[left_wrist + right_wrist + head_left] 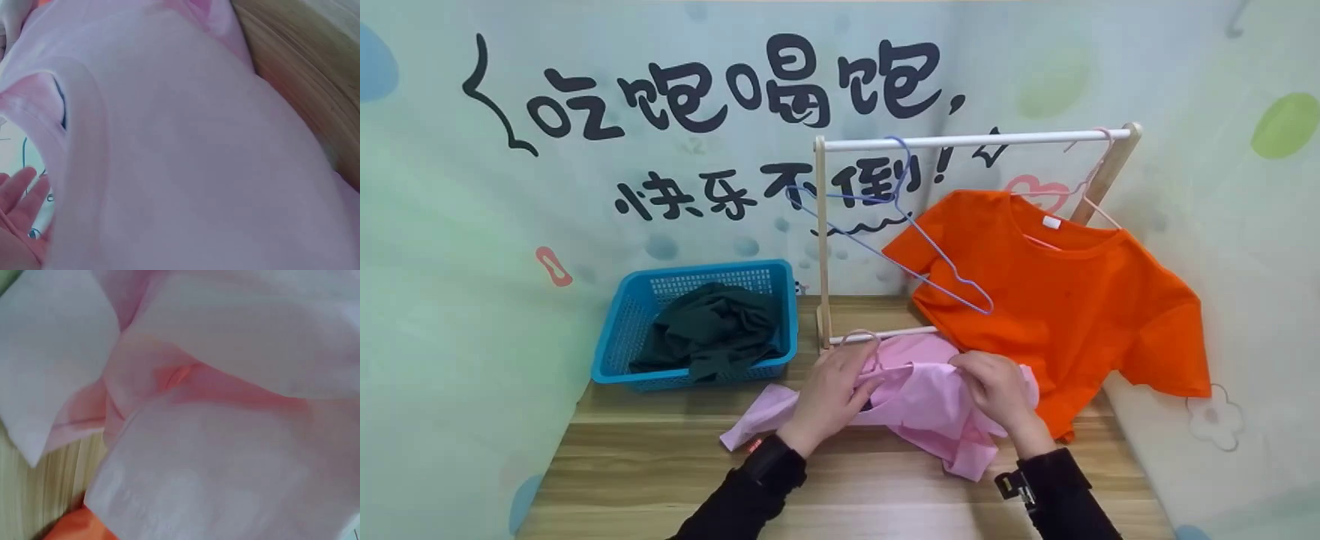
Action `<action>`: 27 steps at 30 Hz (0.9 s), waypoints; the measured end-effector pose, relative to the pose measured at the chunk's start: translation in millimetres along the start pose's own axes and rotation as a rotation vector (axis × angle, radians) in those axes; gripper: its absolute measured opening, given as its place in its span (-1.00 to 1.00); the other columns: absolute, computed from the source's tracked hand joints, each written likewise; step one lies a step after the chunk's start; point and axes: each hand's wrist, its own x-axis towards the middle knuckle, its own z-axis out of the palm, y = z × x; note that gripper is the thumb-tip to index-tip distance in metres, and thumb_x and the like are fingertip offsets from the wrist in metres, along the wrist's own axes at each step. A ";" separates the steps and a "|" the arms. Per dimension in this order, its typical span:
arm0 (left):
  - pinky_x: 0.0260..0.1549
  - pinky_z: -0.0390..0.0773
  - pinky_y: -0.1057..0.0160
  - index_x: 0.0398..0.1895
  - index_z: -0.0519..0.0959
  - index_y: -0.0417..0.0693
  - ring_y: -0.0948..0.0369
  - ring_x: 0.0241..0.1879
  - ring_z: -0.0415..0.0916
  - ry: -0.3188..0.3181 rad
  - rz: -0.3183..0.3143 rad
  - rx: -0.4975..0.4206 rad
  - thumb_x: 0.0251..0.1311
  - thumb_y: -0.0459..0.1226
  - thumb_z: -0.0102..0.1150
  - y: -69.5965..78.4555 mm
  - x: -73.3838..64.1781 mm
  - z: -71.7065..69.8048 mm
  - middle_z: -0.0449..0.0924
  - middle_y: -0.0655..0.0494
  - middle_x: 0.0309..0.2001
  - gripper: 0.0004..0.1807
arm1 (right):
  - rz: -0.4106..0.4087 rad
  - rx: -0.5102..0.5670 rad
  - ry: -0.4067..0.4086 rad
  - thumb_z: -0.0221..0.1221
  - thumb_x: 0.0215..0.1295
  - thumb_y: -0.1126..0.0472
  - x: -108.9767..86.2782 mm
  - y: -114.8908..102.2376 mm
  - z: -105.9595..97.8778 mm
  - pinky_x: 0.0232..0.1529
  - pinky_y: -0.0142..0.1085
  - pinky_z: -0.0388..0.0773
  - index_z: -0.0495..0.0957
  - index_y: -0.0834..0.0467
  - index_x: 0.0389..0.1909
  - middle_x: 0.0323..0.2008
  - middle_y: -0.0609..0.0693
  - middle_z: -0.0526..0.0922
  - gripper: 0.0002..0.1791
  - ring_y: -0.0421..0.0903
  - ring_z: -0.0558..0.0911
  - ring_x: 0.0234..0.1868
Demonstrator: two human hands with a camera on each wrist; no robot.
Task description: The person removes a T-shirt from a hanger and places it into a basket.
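A pink shirt (pixel 934 390) lies bunched at the front of the wooden table, with a pink hanger (pixel 861 334) at its neck, hook standing up. My left hand (pixel 829 394) is beside the neckline, thumb apart from the fingers; in the left wrist view its fingers (pixel 22 197) stretch out past the collar. With curled fingers my right hand (pixel 994 386) pinches the shirt's upper edge on the right. Pink cloth (pixel 225 455) fills most of the right wrist view, hiding that hand. Most of the hanger's body is covered by the shirt.
Behind my hands stands a small clothes rack (pixel 975 140) with a white rail. An orange T-shirt (pixel 1050 300) hangs there on a pink hanger, beside a bare blue hanger (pixel 937 251). Left of it, a blue basket (pixel 619 322) holds dark green cloth (pixel 712 326).
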 end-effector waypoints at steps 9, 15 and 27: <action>-0.17 0.52 0.25 -0.27 0.53 -0.06 0.18 -0.27 0.56 0.172 0.047 -0.075 0.18 -0.23 0.19 -0.5 6.9 1.9 0.61 0.15 -0.31 -0.88 | -0.004 -0.014 -0.007 0.24 0.10 0.35 2.7 -7.0 9.9 -0.25 -0.16 0.51 0.64 0.15 -0.22 -0.33 -0.03 0.66 -0.80 -0.02 0.62 -0.33; -0.29 0.53 0.26 -0.30 0.51 -0.05 0.18 -0.32 0.58 0.193 0.044 -0.018 0.12 -0.25 0.24 -1.4 7.1 -0.1 0.62 0.15 -0.35 -0.86 | 0.014 0.015 0.080 0.13 0.25 0.26 1.6 -3.0 12.2 -0.24 -0.11 0.44 0.67 0.17 -0.26 -0.36 -0.03 0.67 -0.84 0.01 0.61 -0.37; -0.22 0.49 0.17 -0.30 0.52 -0.13 0.13 -0.23 0.54 0.339 -0.053 -0.114 0.24 -0.30 0.10 -27.7 4.1 -21.4 0.61 0.09 -0.30 -0.93 | 0.289 -0.101 0.279 0.15 -0.02 0.60 -12.7 14.1 -12.5 -0.12 -0.15 0.35 0.63 0.27 -0.36 -0.43 0.11 0.64 -0.76 0.12 0.55 -0.34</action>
